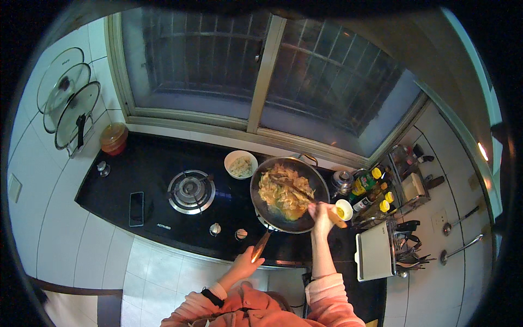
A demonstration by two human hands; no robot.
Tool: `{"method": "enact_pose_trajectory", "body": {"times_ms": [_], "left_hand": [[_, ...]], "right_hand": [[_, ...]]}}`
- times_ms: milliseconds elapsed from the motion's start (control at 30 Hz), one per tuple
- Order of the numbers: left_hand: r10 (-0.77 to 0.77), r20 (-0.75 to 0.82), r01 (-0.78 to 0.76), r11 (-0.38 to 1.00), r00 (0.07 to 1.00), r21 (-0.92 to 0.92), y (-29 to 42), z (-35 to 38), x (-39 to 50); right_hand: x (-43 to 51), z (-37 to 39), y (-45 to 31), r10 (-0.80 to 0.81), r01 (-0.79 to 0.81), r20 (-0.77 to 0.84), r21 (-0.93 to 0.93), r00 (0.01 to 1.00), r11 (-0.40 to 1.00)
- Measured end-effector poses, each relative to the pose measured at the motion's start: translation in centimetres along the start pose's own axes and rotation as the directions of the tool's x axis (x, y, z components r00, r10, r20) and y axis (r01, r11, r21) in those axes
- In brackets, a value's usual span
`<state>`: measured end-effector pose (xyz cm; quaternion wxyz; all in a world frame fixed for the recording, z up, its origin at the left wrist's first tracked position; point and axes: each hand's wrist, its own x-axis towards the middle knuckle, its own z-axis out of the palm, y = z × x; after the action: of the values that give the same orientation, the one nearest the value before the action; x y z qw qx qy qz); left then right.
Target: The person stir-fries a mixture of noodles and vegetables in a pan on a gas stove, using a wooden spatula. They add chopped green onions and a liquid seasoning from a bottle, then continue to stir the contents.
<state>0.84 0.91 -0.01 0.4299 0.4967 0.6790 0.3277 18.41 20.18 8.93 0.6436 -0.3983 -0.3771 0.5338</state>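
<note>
A dark wok (322, 186) holding sliced, light-brown food (286, 192) in some liquid sits over the right side of the black gas hob. My left hand (248, 262) grips the wok's wooden handle (260, 246) near its end. Over the wok's right edge, my right hand (321, 215) holds a spatula by its wooden handle (338, 220), with the dark shaft reaching down into the food. A small white bowl (344, 209) with yellow contents is just right of that hand. Behind the wok's left edge stands a white bowl of pale food (241, 165).
The left burner (191, 192) has no pan on it. A phone (136, 209) lies at the counter's left. Sauce bottles (365, 184), a metal pot (342, 181) and a knife holder (376, 251) stand right. Pot lids (77, 110) hang on the left wall, ladles (461, 249) on the right.
</note>
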Motion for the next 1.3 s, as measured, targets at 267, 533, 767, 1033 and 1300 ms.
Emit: {"method": "enact_pose_trajectory", "body": {"times_ms": [267,533,767,1033,1300], "left_hand": [[-0.023,0.003,0.023,1.000,1.000,0.000,0.4,-0.1,-0.2],[-0.005,0.022,0.007,0.998,1.000,-0.065,-0.6,0.3,0.3],[-0.034,0.073,0.040,0.996,0.997,-0.078,-0.7,0.3,0.5],[-0.009,0.032,0.009,1.000,0.999,-0.009,0.3,-0.2,0.0],[-0.016,0.004,0.016,1.000,1.000,0.004,1.2,-0.4,-0.3]], "right_hand": [[-0.2,-5.3,-1.1,-0.176,0.160,-0.041,-0.254,0.984,0.954],[0.1,-5.1,-6.3,0.030,-0.060,-0.087,-0.369,0.996,0.927],[3.8,-5.4,-10.7,-0.123,0.234,0.208,-0.676,0.970,0.699],[2.7,-3.3,-7.9,-0.080,0.089,0.038,-0.402,0.996,0.912],[-2.3,-1.2,-9.5,0.075,-0.011,0.092,-0.558,0.993,0.830]]}}
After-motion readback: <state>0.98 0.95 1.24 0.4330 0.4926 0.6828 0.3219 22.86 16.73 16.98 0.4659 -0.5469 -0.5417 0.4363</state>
